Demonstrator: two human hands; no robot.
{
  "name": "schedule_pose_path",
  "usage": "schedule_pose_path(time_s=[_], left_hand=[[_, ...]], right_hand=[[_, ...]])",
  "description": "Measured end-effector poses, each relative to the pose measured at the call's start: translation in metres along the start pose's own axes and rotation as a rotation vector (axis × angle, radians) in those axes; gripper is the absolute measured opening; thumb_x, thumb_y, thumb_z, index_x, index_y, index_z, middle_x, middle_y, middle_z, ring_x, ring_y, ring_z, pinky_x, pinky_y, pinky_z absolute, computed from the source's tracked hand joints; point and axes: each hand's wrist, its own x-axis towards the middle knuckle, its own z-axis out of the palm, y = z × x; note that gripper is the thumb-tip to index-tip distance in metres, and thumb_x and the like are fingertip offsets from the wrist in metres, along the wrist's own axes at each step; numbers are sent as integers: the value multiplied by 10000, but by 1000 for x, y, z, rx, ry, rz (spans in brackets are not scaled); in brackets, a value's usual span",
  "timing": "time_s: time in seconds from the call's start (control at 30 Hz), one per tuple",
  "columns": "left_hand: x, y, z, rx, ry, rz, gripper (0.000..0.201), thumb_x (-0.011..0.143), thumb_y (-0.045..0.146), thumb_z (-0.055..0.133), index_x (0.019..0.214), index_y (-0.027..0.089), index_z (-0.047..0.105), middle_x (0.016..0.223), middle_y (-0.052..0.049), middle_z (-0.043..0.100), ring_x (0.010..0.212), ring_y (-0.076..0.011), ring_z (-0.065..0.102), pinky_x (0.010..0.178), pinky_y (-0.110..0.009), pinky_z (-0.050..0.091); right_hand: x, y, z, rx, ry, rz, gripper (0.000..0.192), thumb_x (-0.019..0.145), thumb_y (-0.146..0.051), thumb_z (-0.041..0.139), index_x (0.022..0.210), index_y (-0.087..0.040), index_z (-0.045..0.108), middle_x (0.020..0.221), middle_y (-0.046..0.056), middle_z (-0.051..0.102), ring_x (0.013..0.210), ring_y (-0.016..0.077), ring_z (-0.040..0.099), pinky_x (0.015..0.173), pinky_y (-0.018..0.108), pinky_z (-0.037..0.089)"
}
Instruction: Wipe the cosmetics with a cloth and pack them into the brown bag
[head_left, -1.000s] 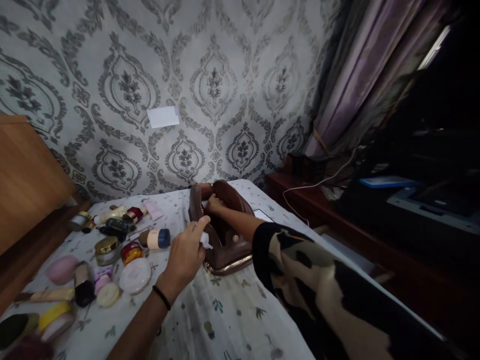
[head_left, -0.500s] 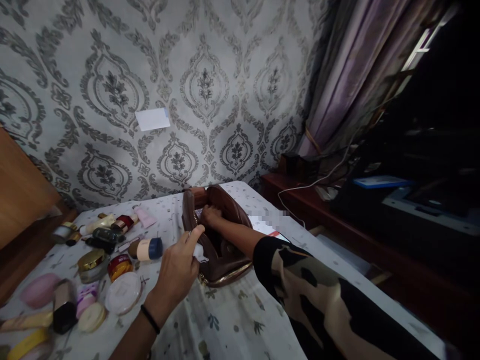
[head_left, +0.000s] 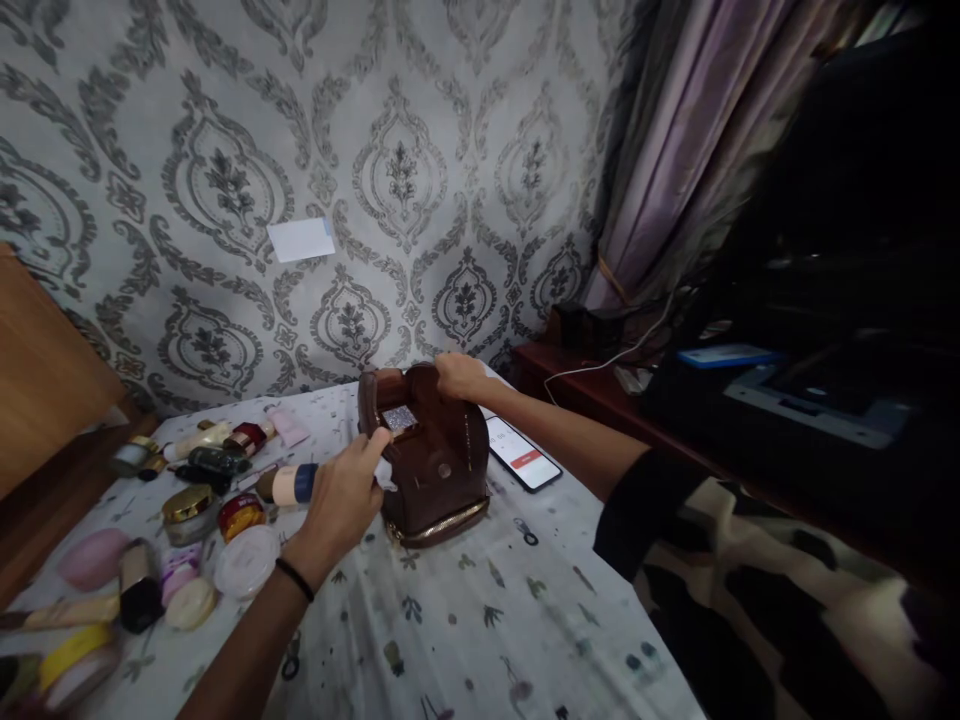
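A brown zippered bag point(head_left: 439, 500) stands with its mouth gaping, and something silvery and glittery point(head_left: 400, 417) shows inside. My right hand point(head_left: 459, 378) is closed on the bag's far right upper edge. At the bag's left side, my left hand point(head_left: 351, 490) is closed round a small white thing point(head_left: 384, 473); most of it is hidden by the fingers, so its kind is unclear. Left of that hand lies a bottle with a dark blue cap point(head_left: 304, 483). A phone point(head_left: 525, 455) with a lit screen lies right of the bag, under my right forearm.
Cosmetics cover the left side of the patterned cloth point(head_left: 480, 640): a gold-lidded jar point(head_left: 187, 505), a pink sponge point(head_left: 94, 558), a round white case point(head_left: 247, 562) and several more. A wooden board point(head_left: 52, 370) stands at left. A dark red ledge point(head_left: 592, 385) with a cable borders the right.
My right hand has come out of the bag and taken hold of its upper right edge. My left hand has shifted slightly left and up with the white thing. More of the phone now shows.
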Motion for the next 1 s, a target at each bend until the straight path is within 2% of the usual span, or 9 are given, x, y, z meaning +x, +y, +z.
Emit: schedule_pose_path(time_s=[0.13,0.3,0.4,0.57,0.8,1.0], left_hand=[[0,3,-22,101,59,-28,442,747,11,427,1118,235,512,1086,-48,683,990,-238,654,721,-299,436],[-21,2,-38,151,87,-73,342,792,46,420,1060,238,513,1009,-37,686,911,-253,657,679,-312,401],[-36,3,-35,154,35,-61,360,763,26,419,1037,236,520,979,-35,681,915,-262,646,704,-328,399],[-45,4,-21,179,-18,-38,511,689,-4,420,1134,227,521,1033,-55,659,927,-267,621,655,-329,387],[-45,6,-17,105,-17,6,499,689,-12,409,1107,228,539,1026,-52,646,933,-244,623,709,-329,422],[-44,10,-15,121,-79,-10,665,637,-29,421,1236,240,530,1032,-57,632,928,-247,622,693,-317,432]], right_hand=[[2,2,-8,34,27,12,337,873,-173,536,1192,-178,644,1219,137,659,1120,267,633,851,310,513],[-11,-9,-20,61,55,-28,359,883,-182,506,1221,-182,627,1242,129,649,1163,269,603,875,309,501],[-21,-11,-10,58,13,-46,330,861,-172,539,1171,-182,651,1196,123,671,1131,257,618,855,286,496],[-30,-6,8,30,-30,-33,288,858,-141,523,1106,-154,669,1188,144,672,1107,279,627,820,304,496],[-30,2,6,-3,-25,-48,301,860,-124,500,1112,-152,663,1174,149,673,1106,286,626,842,328,489],[-42,4,10,-25,-25,-41,303,909,-156,465,1170,-128,616,1160,180,661,1075,304,628,836,363,503]])
